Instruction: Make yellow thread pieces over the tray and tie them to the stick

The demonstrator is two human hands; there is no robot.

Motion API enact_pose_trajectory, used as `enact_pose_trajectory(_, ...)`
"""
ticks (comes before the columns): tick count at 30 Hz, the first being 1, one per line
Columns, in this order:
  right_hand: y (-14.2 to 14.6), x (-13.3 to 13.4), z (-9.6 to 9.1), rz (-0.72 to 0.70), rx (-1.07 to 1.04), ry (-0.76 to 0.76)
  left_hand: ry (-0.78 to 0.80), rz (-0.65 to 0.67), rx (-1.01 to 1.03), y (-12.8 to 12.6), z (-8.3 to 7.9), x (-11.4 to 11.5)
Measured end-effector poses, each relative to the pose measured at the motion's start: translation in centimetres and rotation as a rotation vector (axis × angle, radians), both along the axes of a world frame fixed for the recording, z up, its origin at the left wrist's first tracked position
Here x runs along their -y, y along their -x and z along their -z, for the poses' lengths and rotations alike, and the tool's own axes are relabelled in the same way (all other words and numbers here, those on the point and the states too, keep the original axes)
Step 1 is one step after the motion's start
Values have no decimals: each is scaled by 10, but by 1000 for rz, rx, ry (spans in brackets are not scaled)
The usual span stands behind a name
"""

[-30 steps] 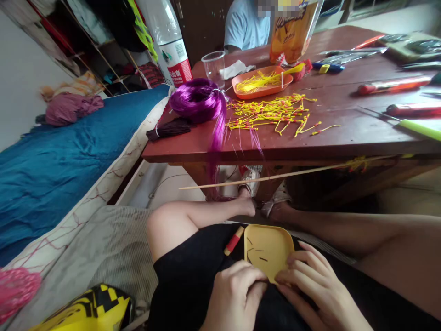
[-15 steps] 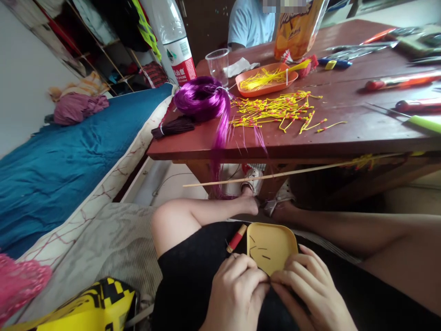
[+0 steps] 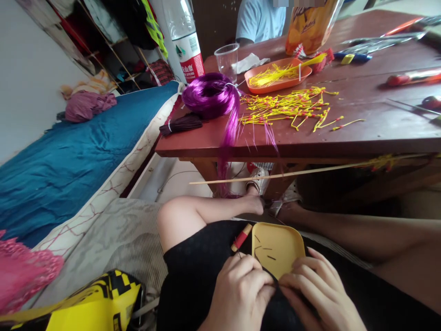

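Note:
My left hand (image 3: 243, 287) and my right hand (image 3: 315, 285) meet over my lap, fingertips pinched close together. Something thin and dark shows between them, too small to make out. Just beyond the fingers lies a shallow yellow tray (image 3: 284, 246) with several short dark pieces (image 3: 271, 257) in it. Left of the tray is a small spool (image 3: 242, 237) wound with red thread, close to my left fingers. A thin dark strand runs from the spool toward my left hand.
On the red-brown table (image 3: 310, 142) are a purple fibre coil (image 3: 208, 94), a dark bundle (image 3: 181, 124), yellow knotted strands (image 3: 289, 108), an orange dish (image 3: 253, 86), a plastic cup (image 3: 227, 59), bottles and tools. A thin stick (image 3: 248, 178) juts out below the edge. A person (image 3: 258, 20) sits opposite.
The whole view has shifted a little, so things appear further right. Both hands stay pinched together before the tray, with only slight finger movement.

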State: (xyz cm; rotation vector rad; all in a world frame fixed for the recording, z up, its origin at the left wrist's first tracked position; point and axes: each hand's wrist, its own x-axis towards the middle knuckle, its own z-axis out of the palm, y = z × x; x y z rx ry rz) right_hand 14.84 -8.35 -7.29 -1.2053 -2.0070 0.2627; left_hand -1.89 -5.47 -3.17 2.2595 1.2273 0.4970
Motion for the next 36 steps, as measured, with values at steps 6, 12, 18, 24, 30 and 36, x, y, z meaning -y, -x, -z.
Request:
enact_pose_trajectory(6, 1, -3, -2, 13, 12, -25, -4, -2, -10, -2, -2, -1)
enact_pose_trajectory(12, 0, -3, -4, 4, 30, -63, -20, 6, -13, -3, -1, 0)
enact_pose_trajectory(18, 1, -6, -5, -11, 35, -98, 0, 5, -35, -3, 2, 2)
enact_pose_trajectory(24, -5, -5, 1, -14, 116, -134, 52, 12, -17, -3, 2, 0)
enact_pose_trajectory(30, -2, -5, 0, -47, 109, -130, 109, 7, -79, -3, 2, 0)
enact_pose_trajectory(36, 0, -4, 1, -14, 110, -130, 143, 13, -79, -1, 3, 0)
